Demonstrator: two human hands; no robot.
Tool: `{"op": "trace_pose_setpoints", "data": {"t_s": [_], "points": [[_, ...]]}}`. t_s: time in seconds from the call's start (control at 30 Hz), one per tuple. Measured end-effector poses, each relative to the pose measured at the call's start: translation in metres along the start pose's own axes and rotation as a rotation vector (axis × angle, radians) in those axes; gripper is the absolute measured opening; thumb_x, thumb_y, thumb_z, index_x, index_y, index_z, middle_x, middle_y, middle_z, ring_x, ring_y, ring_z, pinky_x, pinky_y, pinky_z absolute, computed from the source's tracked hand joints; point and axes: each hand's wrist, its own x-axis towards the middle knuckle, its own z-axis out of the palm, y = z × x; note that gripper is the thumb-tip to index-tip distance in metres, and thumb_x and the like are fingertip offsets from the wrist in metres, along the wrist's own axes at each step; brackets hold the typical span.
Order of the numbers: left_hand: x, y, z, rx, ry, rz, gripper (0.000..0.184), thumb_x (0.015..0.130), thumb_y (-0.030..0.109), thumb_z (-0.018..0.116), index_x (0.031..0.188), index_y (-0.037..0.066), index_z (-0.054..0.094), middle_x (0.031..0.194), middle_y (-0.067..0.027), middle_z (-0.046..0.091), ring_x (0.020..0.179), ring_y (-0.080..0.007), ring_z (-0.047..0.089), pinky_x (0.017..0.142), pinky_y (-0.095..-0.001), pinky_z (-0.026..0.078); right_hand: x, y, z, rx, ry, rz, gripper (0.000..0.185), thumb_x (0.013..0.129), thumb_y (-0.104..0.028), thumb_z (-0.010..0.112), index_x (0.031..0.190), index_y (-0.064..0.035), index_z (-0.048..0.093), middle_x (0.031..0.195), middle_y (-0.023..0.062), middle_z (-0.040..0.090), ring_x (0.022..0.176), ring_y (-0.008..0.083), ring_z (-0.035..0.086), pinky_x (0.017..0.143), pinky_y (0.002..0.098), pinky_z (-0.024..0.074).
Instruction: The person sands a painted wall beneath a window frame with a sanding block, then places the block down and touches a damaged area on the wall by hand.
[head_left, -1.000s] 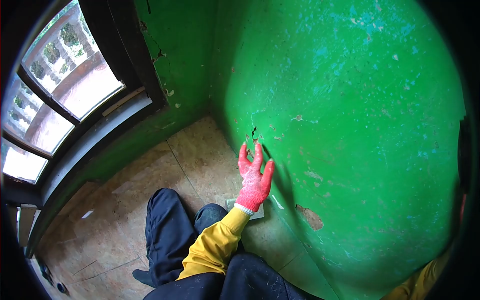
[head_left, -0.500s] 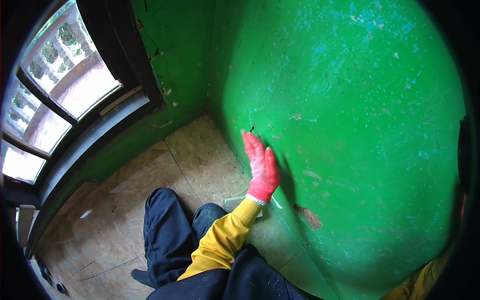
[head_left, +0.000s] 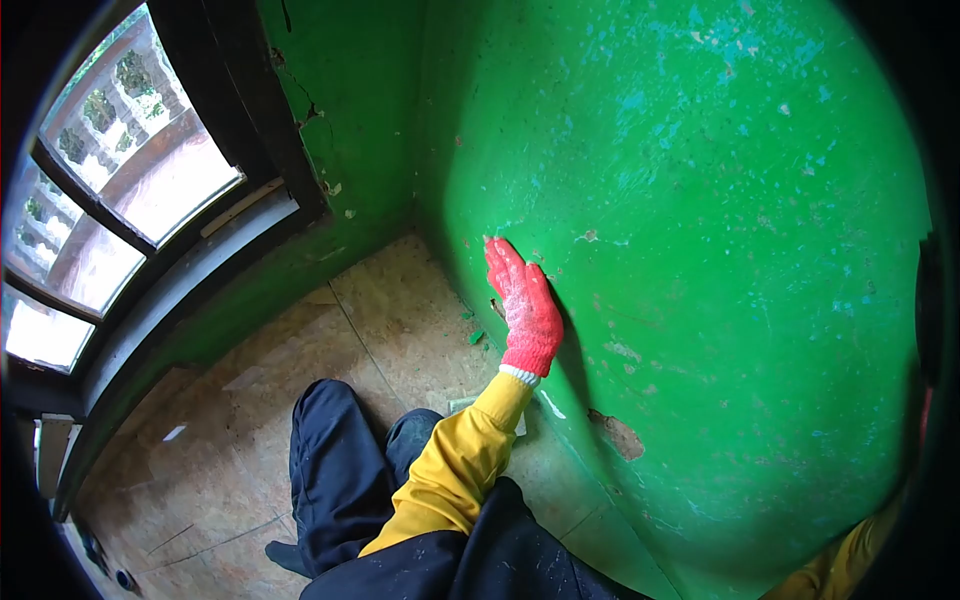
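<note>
My left hand (head_left: 525,305), in a red knit glove with a white cuff, rests against the lower part of the green wall (head_left: 720,300). Its fingers are stretched out and close together, with the palm side turned to the wall. Small chips and a dark crack mark the paint around it. Below the fingers, green paint flakes (head_left: 475,337) lie on the tiled floor. Only a yellow sleeve (head_left: 840,560) of my right arm shows at the bottom right; the right hand itself is out of sight.
A dark-framed window (head_left: 150,240) stands on the left. My dark-trousered legs (head_left: 340,460) are bent over the brown tiles (head_left: 220,450). A pale flat object (head_left: 462,404) lies partly hidden behind my forearm. The wall has a bare patch (head_left: 617,435) low down.
My left hand has moved slightly up along the wall, away from me. Green flakes on the floor below it show more plainly now.
</note>
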Motion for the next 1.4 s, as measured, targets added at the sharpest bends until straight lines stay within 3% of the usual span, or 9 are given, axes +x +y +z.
{"op": "trace_pose_setpoints", "data": {"t_s": [0.3,0.5,0.67,0.77,0.9,0.97,1.1,1.17,1.4], "points": [[0.006,-0.001,-0.007,-0.079,-0.04,-0.056,0.063,0.106,0.028,0.033,0.157,-0.003,0.013,0.165,-0.0253,0.005,0.153,-0.0405,0.005,0.122,-0.05,0.006,0.003,-0.002,-0.001,0.025,0.003,0.004,0.037,0.094,-0.029,0.064,0.118,-0.0019,0.069,0.118,0.0141,0.068,0.111,0.0341,0.063,0.102,0.0488,0.0446],[0.016,0.023,-0.001,0.004,0.025,-0.048,0.063,0.106,0.029,0.034,0.158,0.0,0.012,0.166,-0.0222,0.005,0.153,-0.0375,0.006,0.12,-0.0541,0.007,0.004,-0.002,-0.001,0.032,0.008,0.01,0.037,0.094,-0.03,0.063,0.117,-0.0016,0.069,0.117,0.0146,0.068,0.109,0.0353,0.063,0.1,0.0488,0.0458],[0.016,0.002,0.006,-0.167,0.249,-0.116,0.061,0.105,0.025,0.036,0.157,-0.001,0.017,0.165,-0.0227,0.009,0.151,-0.0381,0.015,0.121,-0.0444,0.013,0.003,0.0,0.0,0.007,0.009,-0.006,0.036,0.094,-0.029,0.063,0.117,-0.0014,0.069,0.117,0.0151,0.068,0.109,0.0365,0.063,0.099,0.0491,0.0467],[0.014,-0.01,0.008,-0.051,0.093,-0.099,0.06,0.105,0.024,0.035,0.157,-0.001,0.018,0.164,-0.0226,0.012,0.151,-0.0361,0.016,0.122,-0.0452,0.013,0.002,0.002,0.002,0.047,0.014,-0.016,0.036,0.093,-0.028,0.064,0.117,-0.0015,0.069,0.117,0.015,0.067,0.11,0.0366,0.063,0.099,0.0491,0.0468],[0.003,-0.029,0.013,-0.302,0.27,-0.15,0.057,0.106,0.019,0.03,0.157,-0.002,0.016,0.164,-0.0225,0.016,0.151,-0.036,0.016,0.123,-0.0405,0.015,0.002,0.0,0.001,0.009,0.009,-0.015,0.036,0.093,-0.027,0.064,0.118,-0.0016,0.069,0.118,0.0148,0.067,0.111,0.0363,0.063,0.1,0.0492,0.0461],[0.0,-0.058,0.022,0.021,0.043,-0.238,0.056,0.106,0.017,0.03,0.157,-0.001,0.016,0.164,-0.0216,0.016,0.151,-0.0352,0.017,0.123,-0.0389,0.016,0.002,-0.001,-0.001,-0.003,0.0,-0.01,0.036,0.094,-0.028,0.064,0.119,-0.0015,0.069,0.118,0.015,0.067,0.112,0.0361,0.062,0.101,0.0493,0.0454],[-0.007,-0.036,0.013,-0.386,0.247,-0.226,0.057,0.105,0.015,0.032,0.156,-0.003,0.016,0.163,-0.0224,0.018,0.151,-0.0341,0.018,0.124,-0.0394,0.015,0.002,-0.002,0.0,0.025,0.006,-0.002,0.036,0.095,-0.028,0.063,0.119,-0.0014,0.068,0.119,0.0153,0.067,0.112,0.0359,0.063,0.101,0.0495,0.0447],[-0.005,-0.049,0.023,-0.07,0.139,-0.222,0.057,0.105,0.016,0.032,0.156,-0.004,0.016,0.163,-0.0227,0.017,0.151,-0.0342,0.018,0.124,-0.0392,0.014,-0.001,0.001,0.001,0.03,0.019,-0.017,0.036,0.095,-0.028,0.063,0.119,-0.0015,0.068,0.119,0.0155,0.067,0.111,0.0358,0.063,0.101,0.0494,0.0447],[-0.015,-0.05,0.015,-0.116,0.069,-0.216,0.058,0.107,0.021,0.032,0.156,-0.004,0.014,0.165,-0.021,0.014,0.153,-0.0327,0.013,0.124,-0.0388,0.012,0.002,0.001,-0.002,0.0,-0.012,-0.026,0.035,0.096,-0.028,0.062,0.12,-0.0021,0.067,0.118,0.0154,0.067,0.109,0.0358,0.063,0.1,0.0501,0.0454]]}}
